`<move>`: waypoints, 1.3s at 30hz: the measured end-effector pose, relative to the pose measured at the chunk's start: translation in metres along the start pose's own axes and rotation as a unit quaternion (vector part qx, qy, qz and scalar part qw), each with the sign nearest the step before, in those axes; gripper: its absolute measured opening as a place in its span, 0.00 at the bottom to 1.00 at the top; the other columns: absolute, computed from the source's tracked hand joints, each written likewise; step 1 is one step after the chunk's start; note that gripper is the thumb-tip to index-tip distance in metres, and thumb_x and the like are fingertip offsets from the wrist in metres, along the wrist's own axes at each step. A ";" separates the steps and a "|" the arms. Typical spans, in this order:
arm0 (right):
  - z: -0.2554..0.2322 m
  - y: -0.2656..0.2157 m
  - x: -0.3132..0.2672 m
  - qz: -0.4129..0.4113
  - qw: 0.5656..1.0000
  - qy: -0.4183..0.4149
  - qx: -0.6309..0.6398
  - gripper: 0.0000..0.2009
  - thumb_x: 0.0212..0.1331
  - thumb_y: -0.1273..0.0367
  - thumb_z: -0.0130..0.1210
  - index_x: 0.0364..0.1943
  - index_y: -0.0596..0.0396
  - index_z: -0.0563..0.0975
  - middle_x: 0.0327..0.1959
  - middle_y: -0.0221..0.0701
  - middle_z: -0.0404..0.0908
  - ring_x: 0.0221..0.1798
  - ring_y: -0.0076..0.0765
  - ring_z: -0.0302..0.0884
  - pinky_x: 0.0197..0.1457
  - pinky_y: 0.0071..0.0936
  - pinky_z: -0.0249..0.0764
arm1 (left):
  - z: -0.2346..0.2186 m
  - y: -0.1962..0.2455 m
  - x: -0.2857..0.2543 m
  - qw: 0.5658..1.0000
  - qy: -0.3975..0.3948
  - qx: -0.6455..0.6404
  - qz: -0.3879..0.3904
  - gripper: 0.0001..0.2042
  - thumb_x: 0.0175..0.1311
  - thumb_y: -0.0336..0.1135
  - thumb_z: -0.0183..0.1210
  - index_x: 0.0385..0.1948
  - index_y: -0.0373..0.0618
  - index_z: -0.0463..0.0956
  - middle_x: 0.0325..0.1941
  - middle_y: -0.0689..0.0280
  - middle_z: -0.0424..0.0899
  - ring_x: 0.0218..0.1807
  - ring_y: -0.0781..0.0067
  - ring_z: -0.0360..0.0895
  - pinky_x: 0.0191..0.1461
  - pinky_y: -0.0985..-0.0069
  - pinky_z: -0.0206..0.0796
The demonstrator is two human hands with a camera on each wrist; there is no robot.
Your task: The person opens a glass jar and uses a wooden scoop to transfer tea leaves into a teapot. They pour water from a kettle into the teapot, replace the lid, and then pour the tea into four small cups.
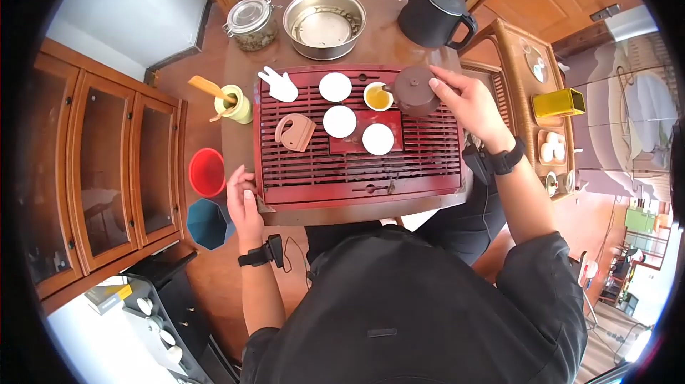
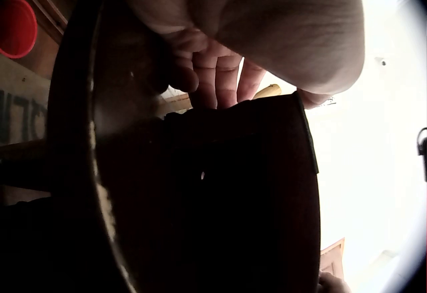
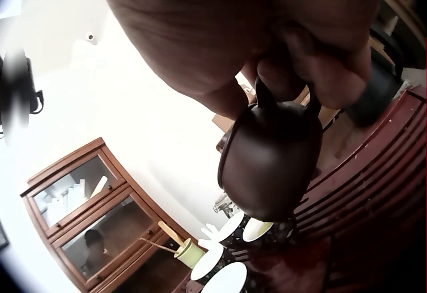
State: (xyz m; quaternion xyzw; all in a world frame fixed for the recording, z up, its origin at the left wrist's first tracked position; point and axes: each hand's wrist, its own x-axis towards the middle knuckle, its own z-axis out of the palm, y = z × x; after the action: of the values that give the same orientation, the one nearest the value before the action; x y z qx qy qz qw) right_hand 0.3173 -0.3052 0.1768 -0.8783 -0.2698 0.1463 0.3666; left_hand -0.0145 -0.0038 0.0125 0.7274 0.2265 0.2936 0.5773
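Observation:
My right hand [image 1: 467, 106] grips a dark brown teapot [image 1: 416, 95] by its handle, thumb near the lid. In the right wrist view the teapot [image 3: 270, 163] is tilted, fingers curled at its handle. Its spout is over a small cup [image 1: 377, 97] holding yellow tea. Near it on the red slatted tea tray [image 1: 414, 190] are white round cups [image 1: 340, 121], a white hand-shaped piece [image 1: 278, 85] and a pinkish-brown clay piece [image 1: 295, 133] with a curved handle. My left hand [image 1: 245, 206] rests at the table's left edge beside the tray corner, fingers loosely extended and holding nothing.
Behind the tray stand a lidded glass jar [image 1: 251, 24], a steel bowl [image 1: 325, 24] and a black kettle [image 1: 437, 17]. A pale green holder [image 1: 235, 104] with wooden tools is at the left. A red bin [image 1: 207, 172] and a wicker side table [image 1: 524, 63] flank the table.

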 end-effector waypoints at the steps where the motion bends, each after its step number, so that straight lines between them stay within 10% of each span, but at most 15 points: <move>1: 0.001 0.002 0.001 -0.001 1.000 0.001 0.014 0.23 0.71 0.59 0.57 0.62 0.59 0.78 0.48 0.43 0.88 0.46 0.30 0.85 0.55 0.27 0.77 | 0.001 0.000 0.000 1.000 0.002 0.005 0.003 0.23 0.78 0.41 0.47 0.66 0.36 0.68 0.52 0.65 0.77 0.40 0.79 0.68 0.48 0.79 0.64; 12: -0.005 -0.003 -0.003 0.105 0.964 -0.027 0.243 0.23 0.77 0.61 0.53 0.67 0.62 0.73 0.49 0.29 0.85 0.50 0.18 0.79 0.56 0.19 0.77 | -0.001 -0.006 -0.001 1.000 0.001 -0.014 -0.003 0.23 0.76 0.40 0.51 0.67 0.35 0.67 0.51 0.63 0.76 0.40 0.79 0.69 0.50 0.78 0.66; 39: 0.020 -0.038 0.077 -0.087 0.993 -0.082 0.023 0.23 0.70 0.58 0.60 0.62 0.58 0.78 0.37 0.35 0.86 0.36 0.22 0.78 0.46 0.24 0.77 | -0.002 -0.003 0.000 1.000 0.005 -0.015 -0.012 0.25 0.76 0.43 0.52 0.66 0.35 0.68 0.52 0.63 0.77 0.39 0.79 0.70 0.48 0.79 0.67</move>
State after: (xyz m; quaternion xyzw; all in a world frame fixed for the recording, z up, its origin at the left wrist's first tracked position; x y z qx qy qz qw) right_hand 0.3564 -0.2266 0.1858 -0.8281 -0.3708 0.1917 0.3741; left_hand -0.0163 -0.0016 0.0098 0.7147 0.2331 0.2936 0.5905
